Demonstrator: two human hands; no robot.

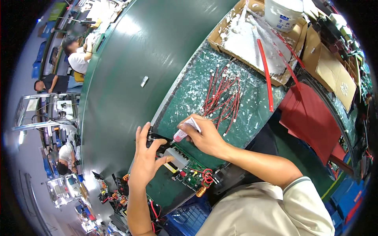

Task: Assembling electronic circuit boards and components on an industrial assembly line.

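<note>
A green circuit board (197,173) with a grey metal block (177,158), a yellow part and red wire coils lies in front of me. My right hand (206,137) is closed around a small white glue tube (181,135) with pinkish-red print. The tube's nozzle points down and left, at the board's far end beside a black part (156,138). My left hand (147,159) is open over the board's left side, fingers spread. Its forefinger bends toward the black part and its thumb reaches the grey block; whether they press on them I cannot tell.
Red-and-black wires (224,96) with white connectors lie beyond my right hand on a white-spotted green board. A cardboard tray (220,45) with white paste, red strips and a white bucket (284,15) stands far right. More circuit boards (114,190) lie left. A small light-coloured piece (144,81) rests on the green surface.
</note>
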